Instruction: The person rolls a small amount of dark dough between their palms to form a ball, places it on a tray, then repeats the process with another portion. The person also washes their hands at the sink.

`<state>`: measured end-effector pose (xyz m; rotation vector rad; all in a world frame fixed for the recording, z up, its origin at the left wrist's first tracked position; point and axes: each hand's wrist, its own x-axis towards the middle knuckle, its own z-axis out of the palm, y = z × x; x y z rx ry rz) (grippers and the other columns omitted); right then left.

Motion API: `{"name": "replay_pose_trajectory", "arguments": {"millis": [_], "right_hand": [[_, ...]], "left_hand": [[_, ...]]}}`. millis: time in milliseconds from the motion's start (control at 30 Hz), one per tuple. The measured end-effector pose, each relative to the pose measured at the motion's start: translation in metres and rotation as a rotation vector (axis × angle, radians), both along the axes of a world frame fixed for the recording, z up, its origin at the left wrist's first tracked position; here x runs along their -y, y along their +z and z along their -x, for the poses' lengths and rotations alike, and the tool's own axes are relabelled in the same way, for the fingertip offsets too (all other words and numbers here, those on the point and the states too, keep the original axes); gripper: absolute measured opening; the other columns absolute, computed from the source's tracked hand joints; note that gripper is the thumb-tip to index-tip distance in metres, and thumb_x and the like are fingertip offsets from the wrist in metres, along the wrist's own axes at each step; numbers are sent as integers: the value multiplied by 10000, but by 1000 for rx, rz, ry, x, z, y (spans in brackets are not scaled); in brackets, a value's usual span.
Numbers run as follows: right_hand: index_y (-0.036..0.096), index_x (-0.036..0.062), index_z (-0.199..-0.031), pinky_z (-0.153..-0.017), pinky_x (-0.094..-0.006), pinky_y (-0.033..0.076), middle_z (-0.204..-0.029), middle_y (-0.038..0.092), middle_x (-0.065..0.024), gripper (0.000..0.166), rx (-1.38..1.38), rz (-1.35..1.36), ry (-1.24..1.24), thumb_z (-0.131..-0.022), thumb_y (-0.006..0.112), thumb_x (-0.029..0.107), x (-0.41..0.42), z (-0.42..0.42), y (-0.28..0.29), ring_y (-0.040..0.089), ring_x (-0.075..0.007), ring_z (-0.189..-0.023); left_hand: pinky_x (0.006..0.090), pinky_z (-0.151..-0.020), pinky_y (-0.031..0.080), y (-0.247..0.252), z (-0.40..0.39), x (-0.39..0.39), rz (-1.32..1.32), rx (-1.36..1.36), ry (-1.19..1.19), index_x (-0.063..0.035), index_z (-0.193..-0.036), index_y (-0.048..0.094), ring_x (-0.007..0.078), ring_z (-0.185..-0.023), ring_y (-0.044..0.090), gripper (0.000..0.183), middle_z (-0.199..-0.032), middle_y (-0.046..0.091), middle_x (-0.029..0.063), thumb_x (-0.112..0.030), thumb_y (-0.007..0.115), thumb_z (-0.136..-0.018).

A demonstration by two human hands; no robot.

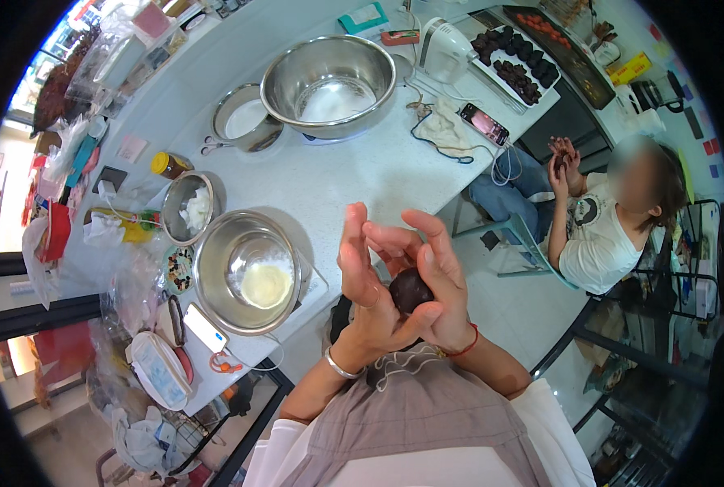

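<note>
A smooth, dark brown ball of dough or paste (410,291) sits between my cupped palms, above the front edge of the white table (362,182). My left hand (368,313), with a silver bangle at the wrist, wraps it from the left. From the right, my right hand (450,283), with a red cord bracelet, presses against it with the fingers curled over. Parts of the ball are hidden by the thumbs and fingers. Left of my hands stands a steel bowl (206,280) with pale yellow and white powder in it.
A large steel bowl (270,91) and a sieve (225,112) stand farther back. A hand mixer (444,52) is near a tray of dark balls (486,67). A phone (485,124) lies at the right edge. A seated person (605,237) holds a dark lump at right.
</note>
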<state>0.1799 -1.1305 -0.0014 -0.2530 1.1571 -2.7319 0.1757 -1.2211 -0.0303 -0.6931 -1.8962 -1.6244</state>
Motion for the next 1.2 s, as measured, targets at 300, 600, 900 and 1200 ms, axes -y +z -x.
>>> {"name": "replay_pose_trajectory", "arguments": {"millis": [300,600,900,1200], "right_hand": [[276,45,-1347,-1001,-338,299,-1263,433,-126,469,344,179,286,-952,341,290,-11,5,19,428,-202,-1134],[184,47,-1362,-1074,-384,182,-1380,279,-191,552,-253,72,55,-892,465,110,-5,3,6,268,-281,-1298],[51,92,-1405,-1056,-446,197,-1403,209,-213,731,-439,-296,-209,-884,257,561,3,0,0,214,-335,-1307],[251,-4,-1343,-1028,-355,281,-1340,353,-128,622,215,-73,164,-944,160,465,-7,-12,17,359,-220,-1237]], "left_hand": [[589,-1037,-20,3,2,19,440,-252,154,-41,-1285,380,249,-1294,294,694,-1261,485,113,-419,586,-739],[527,-1067,51,1,10,13,184,-274,211,4,-1336,88,363,-1246,315,866,-1328,346,212,-574,466,-813],[444,-1047,217,10,-4,-1,-102,-28,-169,11,-1330,174,358,-1192,429,628,-1174,520,240,-213,510,-849],[554,-1047,44,10,16,22,366,-253,240,-69,-1127,564,323,-1207,413,409,-1136,584,112,-309,289,-944]]}}
